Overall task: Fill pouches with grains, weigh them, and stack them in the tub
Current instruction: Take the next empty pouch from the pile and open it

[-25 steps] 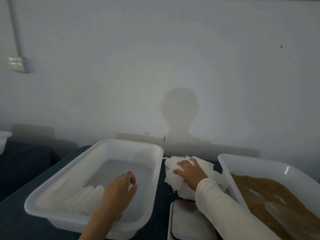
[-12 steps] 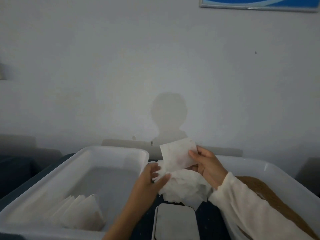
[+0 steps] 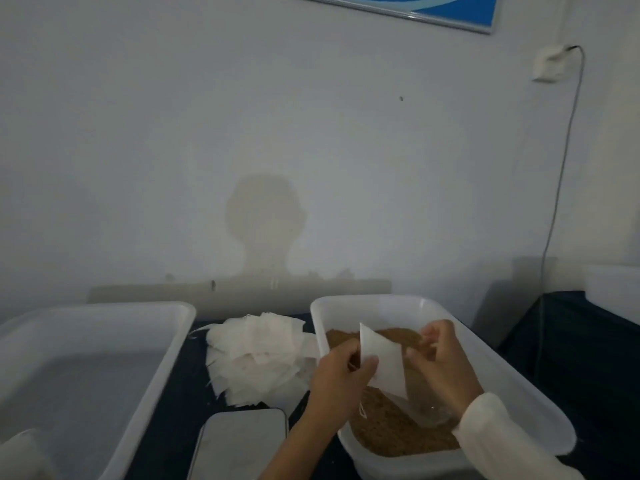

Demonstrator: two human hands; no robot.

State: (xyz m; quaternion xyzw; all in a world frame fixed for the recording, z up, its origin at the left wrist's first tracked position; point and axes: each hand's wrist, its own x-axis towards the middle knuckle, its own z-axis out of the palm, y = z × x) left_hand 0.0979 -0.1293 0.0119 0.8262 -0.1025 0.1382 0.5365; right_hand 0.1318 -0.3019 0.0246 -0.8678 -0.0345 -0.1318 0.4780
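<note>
Pinching one flat white paper pouch (image 3: 382,362) between both hands, left (image 3: 341,374) and right (image 3: 441,362), over brown grains (image 3: 391,426) (unfilled, unweighed); stacking remaining.

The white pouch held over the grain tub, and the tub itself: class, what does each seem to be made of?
White pouch: apparently thin paper or non-woven fabric, matte, holding a crisp fold. Translucent white tub of brown grain: probably moulded plastic, smooth and slightly glossy, with rounded rim and light showing through its walls.

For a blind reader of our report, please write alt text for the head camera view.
Both hands, left hand and right hand, hold a white pouch above the tub of brown grains.
</note>
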